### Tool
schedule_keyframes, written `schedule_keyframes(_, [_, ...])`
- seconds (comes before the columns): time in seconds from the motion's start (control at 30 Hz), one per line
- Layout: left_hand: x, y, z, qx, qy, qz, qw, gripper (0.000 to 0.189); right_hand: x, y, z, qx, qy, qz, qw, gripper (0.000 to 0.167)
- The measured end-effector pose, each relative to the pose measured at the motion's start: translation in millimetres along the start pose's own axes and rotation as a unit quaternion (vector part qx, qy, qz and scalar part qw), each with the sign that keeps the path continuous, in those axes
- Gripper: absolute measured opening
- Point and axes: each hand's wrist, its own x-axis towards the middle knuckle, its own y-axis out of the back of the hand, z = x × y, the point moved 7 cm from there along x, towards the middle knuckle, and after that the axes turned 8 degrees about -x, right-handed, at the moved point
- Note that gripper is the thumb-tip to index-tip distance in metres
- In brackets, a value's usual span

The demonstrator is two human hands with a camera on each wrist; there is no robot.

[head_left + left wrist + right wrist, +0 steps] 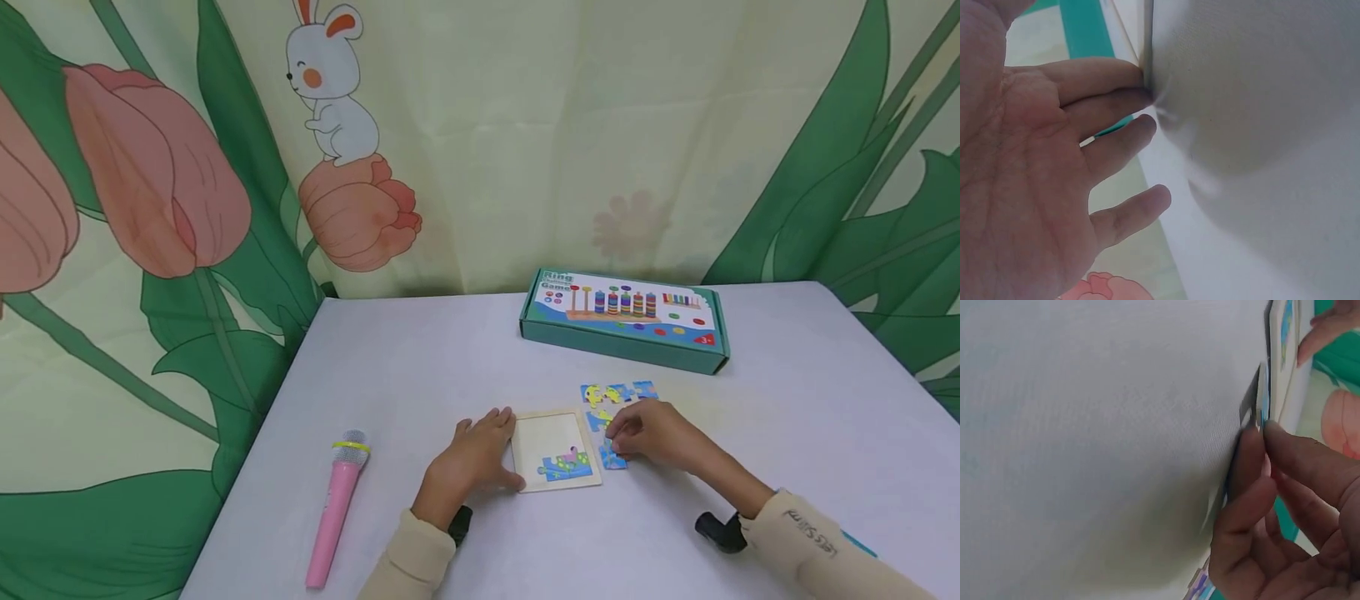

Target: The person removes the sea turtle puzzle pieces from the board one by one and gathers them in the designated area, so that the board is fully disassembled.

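Observation:
A square wooden puzzle tray (558, 414) lies on the table, with a few joined pieces (566, 465) in its lower right corner. My left hand (477, 457) rests along the tray's left side, fingers extended and fingertips at its edge; the left wrist view shows these fingers (1113, 153) spread and straight. To the right of the tray, my right hand (651, 432) pinches a blue puzzle piece (612, 456) between thumb and finger. That piece (1262, 394) is tilted up on edge in the right wrist view. Several loose blue and yellow pieces (617, 393) lie beyond this hand, some partly hidden by it.
A green game box (624, 321) with ring-stacking pictures sits toward the back of the table. On the left lies a pink toy microphone (337, 508). A curtain (510, 142) printed with tulips and a rabbit hangs behind the white table (420, 358).

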Motion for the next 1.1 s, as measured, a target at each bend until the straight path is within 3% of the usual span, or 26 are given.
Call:
schedule_keyframes(0.17, [0.4, -2.5, 0.8, -0.003, 0.004, -0.003, 1.0, 0.095, -0.3, -2, -4, -0.07, -0.026, 0.03, 0.9967, 0.012])
schedule_keyframes(0.27, [-0.2, -1.8, 1.6, 0.005, 0.008, 0.004, 1.0, 0.095, -0.7, -5, -14, -0.105, -0.007, 0.047, 0.9933, 0.015])
schedule_keyframes(0.43, [-1.3, -0.4, 2.8, 0.007, 0.013, 0.001, 0.9999, 0.095, -3.2, -23, -42, -0.101, 0.08, 0.05, 0.9904, 0.016])
schedule_keyframes(0.6, [-0.4, 0.9, 4.1, 0.016, 0.008, -0.007, 0.9998, 0.093, -5.3, -42, -66, -0.12, 0.159, 0.034, 0.9794, 0.025])
schedule_keyframes(0.73, [0.5, 0.6, 3.0, 0.016, 0.009, -0.009, 0.9998, 0.094, -6.2, -50, -71, -0.114, 0.146, 0.021, 0.9826, 0.026])
schedule_keyframes(0.9, [1.1, 0.9, 2.7, 0.014, 0.013, -0.006, 0.9998, 0.094, -7.6, -50, -74, -0.101, 0.128, 0.041, 0.9857, 0.023])
schedule_keyframes(1.1, [1.0, 0.8, 3.2, 0.01, 0.016, -0.007, 0.9998, 0.094, -7.8, -50, -75, -0.124, 0.117, 0.061, 0.9836, 0.028])
